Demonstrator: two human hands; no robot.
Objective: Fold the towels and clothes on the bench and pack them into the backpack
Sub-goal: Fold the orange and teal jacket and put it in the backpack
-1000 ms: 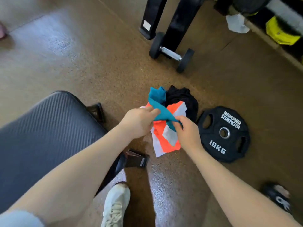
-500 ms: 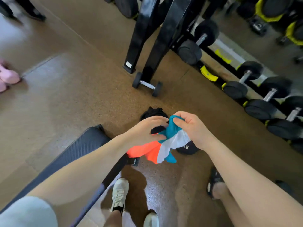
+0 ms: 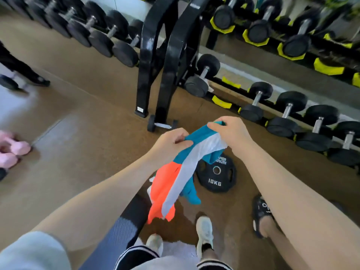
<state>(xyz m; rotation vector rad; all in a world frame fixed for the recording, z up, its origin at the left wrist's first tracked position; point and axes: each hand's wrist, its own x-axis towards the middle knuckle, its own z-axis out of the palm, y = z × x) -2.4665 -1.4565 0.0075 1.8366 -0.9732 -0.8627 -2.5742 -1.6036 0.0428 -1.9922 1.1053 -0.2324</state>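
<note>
Both hands (image 3: 169, 145) (image 3: 232, 133) raised, gripping garment (image 3: 181, 172).

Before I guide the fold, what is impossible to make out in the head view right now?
- Backpack: not in the head view at all.
- Bench: mostly covered by the left arm and cut off by the bottom edge.
- Garment: bunched, so its type and shape are unclear; the left hand and right hand hide the gripped edge.
- Plate: its upper lettering is partly covered by the garment.
- Top-right rack: blurred.
</note>
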